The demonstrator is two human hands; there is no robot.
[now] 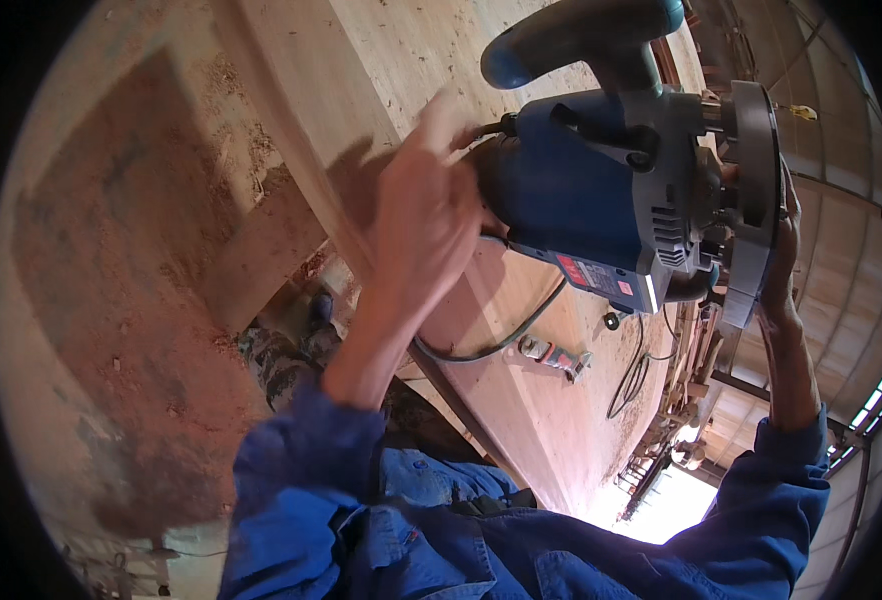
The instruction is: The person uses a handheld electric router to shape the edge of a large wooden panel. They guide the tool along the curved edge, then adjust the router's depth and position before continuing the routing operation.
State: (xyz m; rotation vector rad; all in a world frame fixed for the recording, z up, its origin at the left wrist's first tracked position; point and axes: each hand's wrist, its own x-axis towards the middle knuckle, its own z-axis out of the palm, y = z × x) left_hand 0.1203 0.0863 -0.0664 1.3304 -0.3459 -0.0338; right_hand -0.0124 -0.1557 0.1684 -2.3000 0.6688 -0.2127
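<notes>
A large blue and grey plunge router [586, 180] is held up on its side above the wooden panel [551, 300], its round base turned to the right. My right hand [787, 245] grips the flat outer side of that base, with most of its fingers hidden behind it. My left hand [426, 205] is beside the top end of the motor, close to where the cord comes out. Motion smears its fingers, so whether it touches the router or cord is unclear. One dark side handle of the router points up and left; the other is partly hidden below.
A black cord [481, 352] loops over the panel's near edge. A small cylindrical grey and red item [555, 356] lies on the panel, near a coiled thin cable [629, 385]. Wood chips cover the reddish floor [131, 350] at left. Stacked timber [696, 365] stands beyond.
</notes>
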